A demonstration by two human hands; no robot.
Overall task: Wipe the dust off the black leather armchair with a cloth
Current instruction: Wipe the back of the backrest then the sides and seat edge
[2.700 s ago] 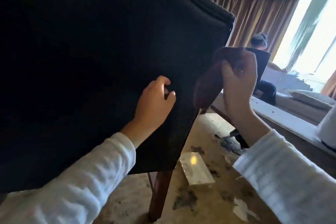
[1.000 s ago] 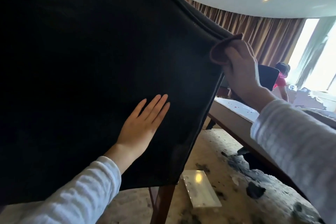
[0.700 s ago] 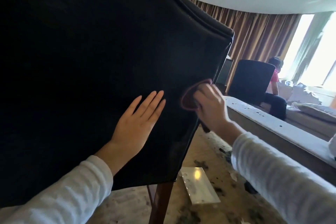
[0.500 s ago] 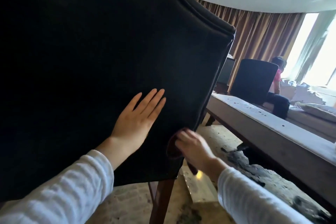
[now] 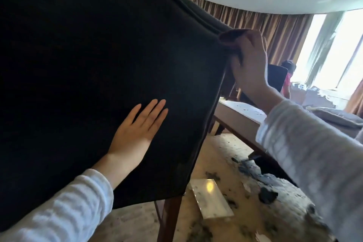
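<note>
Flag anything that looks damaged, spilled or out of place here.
Dark clumps litter the floor right of the armchair, and a flat glossy panel lies loose beside its wooden leg. Specks also dot the low tabletop behind.

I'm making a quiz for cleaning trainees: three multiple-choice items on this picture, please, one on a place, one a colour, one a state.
1. Where on the armchair is the cloth? A upper right corner; B bottom edge; C leg.
2. What colour are the sleeves? A red; B white; C black.
3. How is the left hand? A fisted; B pinching the cloth; C flat, fingers straight.
Key: 1 A, the right hand grips it there; 2 B, both forearms show white knit; 3 C, its palm lies on the chair back.
</note>
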